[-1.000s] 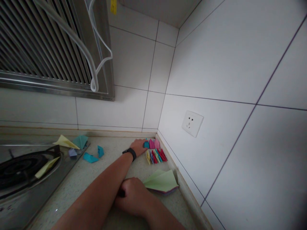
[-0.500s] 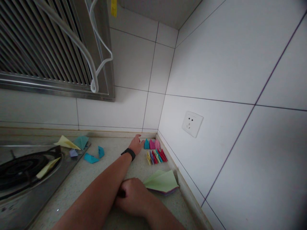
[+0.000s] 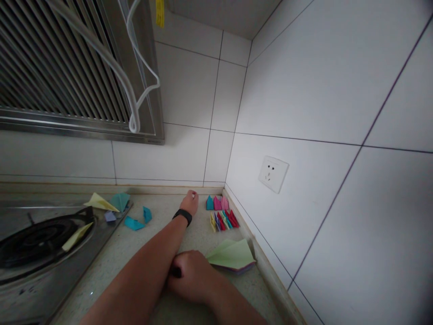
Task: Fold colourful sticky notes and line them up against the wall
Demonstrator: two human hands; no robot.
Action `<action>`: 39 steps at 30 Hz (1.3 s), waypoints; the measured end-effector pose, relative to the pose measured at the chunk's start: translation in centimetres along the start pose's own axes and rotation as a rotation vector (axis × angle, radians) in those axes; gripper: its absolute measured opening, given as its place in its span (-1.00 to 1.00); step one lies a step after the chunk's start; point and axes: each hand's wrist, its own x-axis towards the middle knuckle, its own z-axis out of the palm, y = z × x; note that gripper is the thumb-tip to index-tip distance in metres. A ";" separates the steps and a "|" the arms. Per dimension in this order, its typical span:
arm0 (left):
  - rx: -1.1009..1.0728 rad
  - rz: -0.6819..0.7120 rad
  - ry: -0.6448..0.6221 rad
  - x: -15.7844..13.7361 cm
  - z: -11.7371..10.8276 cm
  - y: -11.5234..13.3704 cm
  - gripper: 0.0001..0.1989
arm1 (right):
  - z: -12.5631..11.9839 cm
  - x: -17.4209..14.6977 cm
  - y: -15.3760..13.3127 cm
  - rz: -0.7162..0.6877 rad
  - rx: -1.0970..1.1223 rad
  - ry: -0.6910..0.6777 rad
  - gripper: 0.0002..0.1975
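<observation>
My left hand (image 3: 190,202), with a black band on its wrist, reaches to the back of the counter. Its fingers are curled in, and whether they hold anything is hidden. Just right of it stands a row of folded papers, one blue (image 3: 209,203), one magenta (image 3: 217,203) and one pink (image 3: 224,203). In front of that row lies a tight line of several small folded papers (image 3: 224,220) in yellow, purple, red and teal. My right hand (image 3: 191,274) is closed in a fist beside my left forearm; its contents cannot be made out. Near it lies a stack of pale green paper (image 3: 233,254).
Two blue folded pieces (image 3: 134,223) lie on the counter at left. By the gas burner (image 3: 40,239) are yellow (image 3: 101,202), teal (image 3: 120,201) and purple (image 3: 110,216) papers. A range hood (image 3: 81,131) with a white cable overhangs the left; a socket (image 3: 274,174) is on the right wall.
My left hand's fingers, spread beside the blue folded paper before, have curled in, and the hand sits slightly farther from that paper. My right hand stays closed. The view has shifted slightly.
</observation>
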 end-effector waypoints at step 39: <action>0.873 0.099 -0.177 -2.3 -30.8 -8.6 -0.66 | 0.1 0.1 -0.5 -0.036 -0.049 0.083 -0.82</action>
